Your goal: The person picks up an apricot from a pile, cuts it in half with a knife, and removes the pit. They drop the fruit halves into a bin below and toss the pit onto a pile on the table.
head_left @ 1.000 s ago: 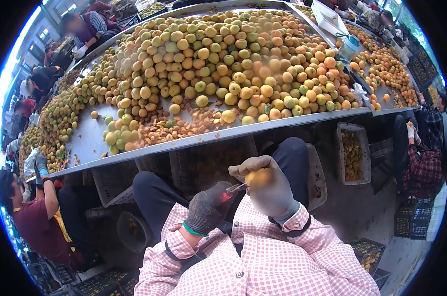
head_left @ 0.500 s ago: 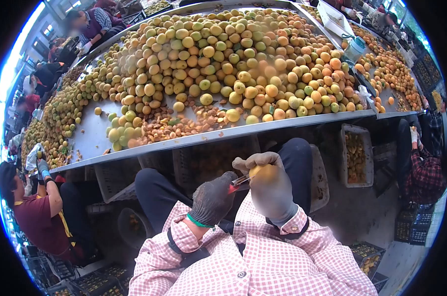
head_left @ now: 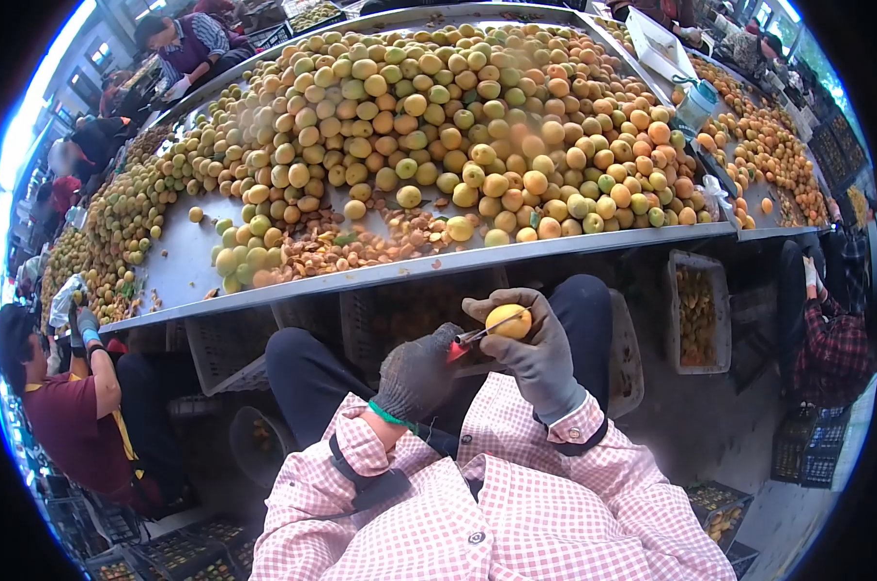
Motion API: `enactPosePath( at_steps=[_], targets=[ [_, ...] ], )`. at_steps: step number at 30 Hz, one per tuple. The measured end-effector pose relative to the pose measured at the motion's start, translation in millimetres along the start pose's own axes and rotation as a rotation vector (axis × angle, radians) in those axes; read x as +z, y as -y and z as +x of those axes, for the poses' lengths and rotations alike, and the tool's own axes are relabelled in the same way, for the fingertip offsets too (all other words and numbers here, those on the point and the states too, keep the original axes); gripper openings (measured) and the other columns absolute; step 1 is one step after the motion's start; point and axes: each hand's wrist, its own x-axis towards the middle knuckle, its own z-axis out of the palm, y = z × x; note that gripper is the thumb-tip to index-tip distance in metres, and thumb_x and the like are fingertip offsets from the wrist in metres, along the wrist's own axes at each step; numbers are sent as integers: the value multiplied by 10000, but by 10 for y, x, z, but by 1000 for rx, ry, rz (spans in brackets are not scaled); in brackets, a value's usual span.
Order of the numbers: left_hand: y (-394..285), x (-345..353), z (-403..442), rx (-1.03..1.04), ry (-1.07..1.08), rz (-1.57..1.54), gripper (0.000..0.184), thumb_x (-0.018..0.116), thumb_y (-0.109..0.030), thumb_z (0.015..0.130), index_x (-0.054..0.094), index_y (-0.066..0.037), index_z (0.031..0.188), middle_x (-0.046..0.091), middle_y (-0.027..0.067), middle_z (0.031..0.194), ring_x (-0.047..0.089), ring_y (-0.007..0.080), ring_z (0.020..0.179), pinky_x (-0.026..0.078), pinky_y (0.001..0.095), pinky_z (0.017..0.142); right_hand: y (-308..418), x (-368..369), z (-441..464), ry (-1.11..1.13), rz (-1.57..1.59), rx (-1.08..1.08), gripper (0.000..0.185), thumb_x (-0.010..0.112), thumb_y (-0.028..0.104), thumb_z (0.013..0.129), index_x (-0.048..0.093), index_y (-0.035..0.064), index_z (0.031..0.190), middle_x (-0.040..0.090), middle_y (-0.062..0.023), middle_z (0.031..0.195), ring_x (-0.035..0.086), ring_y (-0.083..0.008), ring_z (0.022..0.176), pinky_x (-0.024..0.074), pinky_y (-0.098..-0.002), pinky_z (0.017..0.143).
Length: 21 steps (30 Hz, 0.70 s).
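Observation:
My left hand (head_left: 419,376), in a dark grey knit glove, is closed around a small red-handled metal tool (head_left: 456,350). The tool's slim metal end reaches right, onto a yellow apricot (head_left: 508,321). Gripping that apricot is my right hand (head_left: 543,360), gloved in grey, with thumb and fingers around the fruit. Whether the metal has gone into the flesh I cannot tell. Both hands are above my lap, just short of the table's metal edge (head_left: 438,261). On the table, a heap of apricots (head_left: 390,116) lies behind small brownish-orange pieces (head_left: 351,242).
Plastic crates (head_left: 220,344) stand under the table; another crate (head_left: 698,310) with fruit is at right. A bucket (head_left: 261,441) sits on the floor at left. A person in maroon (head_left: 75,416) sits left, and one in a plaid shirt (head_left: 835,339) right. A jug (head_left: 695,105) stands on the table.
My right hand has turned and come slightly lower, showing the apricot more fully. The tool's metal end now lies across the fruit. My left hand has barely moved.

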Motion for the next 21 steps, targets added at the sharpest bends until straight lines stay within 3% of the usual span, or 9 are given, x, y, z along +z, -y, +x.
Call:
enactPosePath(
  at_steps=[2,3,6,10,12,14,16,18,21],
  targets=[
    [-63,33,-45,-31,-26,-32,200,623,-191,811,591,-107,989,652,172,800,639,381,727,501,451,595,72,38,-2,54,539,42,436,634,185,894,401,59,1241,533,-187,1263,557,-232,1145,501,-322,935],
    [-95,56,-76,-61,-49,-65,198,621,-197,818,589,-104,990,653,176,810,638,383,743,501,452,603,75,37,18,157,635,-10,387,565,232,931,445,63,1258,550,-137,1261,429,-298,1292,411,-393,1046],
    [-90,126,-146,-227,-4,-154,205,638,-105,801,637,-91,1006,654,175,857,634,382,826,505,394,661,-44,30,7,42,769,93,390,569,274,924,474,67,1240,549,-122,1262,435,-269,1288,363,-381,1084],
    [72,274,-272,-252,-52,-177,189,653,-120,816,642,-81,1001,657,176,856,646,366,803,504,380,671,-193,-14,22,-67,532,71,388,554,284,944,482,69,1258,555,-79,1166,546,-104,968,444,-192,818],
    [164,345,-366,-315,-3,-244,190,675,-136,823,646,-65,996,666,168,866,653,346,793,505,365,696,-257,-134,35,-138,352,49,412,550,295,945,484,72,1286,571,-61,1085,537,-93,873,447,-206,808],
    [204,382,-475,-309,-12,-223,183,678,-129,829,643,-51,990,673,149,863,659,309,792,508,347,709,-212,-173,70,-37,787,110,430,551,302,944,482,70,1299,593,-72,1059,553,-99,855,457,-229,787],
    [283,405,-517,-297,-17,-202,177,681,-122,835,640,-37,984,680,131,860,665,272,791,510,330,722,-175,-187,91,-88,770,99,427,550,319,946,493,66,1284,606,-85,1043,564,-115,833,467,-245,742],
    [348,345,-496,-259,-206,-571,154,680,-85,838,635,-23,971,678,88,867,657,201,810,513,299,740,-98,-250,93,-149,842,198,385,557,320,943,523,57,1221,602,-102,1075,574,-142,823,473,-258,709],
    [249,129,-393,-191,-202,-507,238,635,-18,812,623,-38,1049,680,114,909,671,216,846,519,313,750,3,-241,49,-155,816,306,326,523,316,959,542,47,1143,598,-103,993,574,-161,757,468,-267,643]
  ],
)
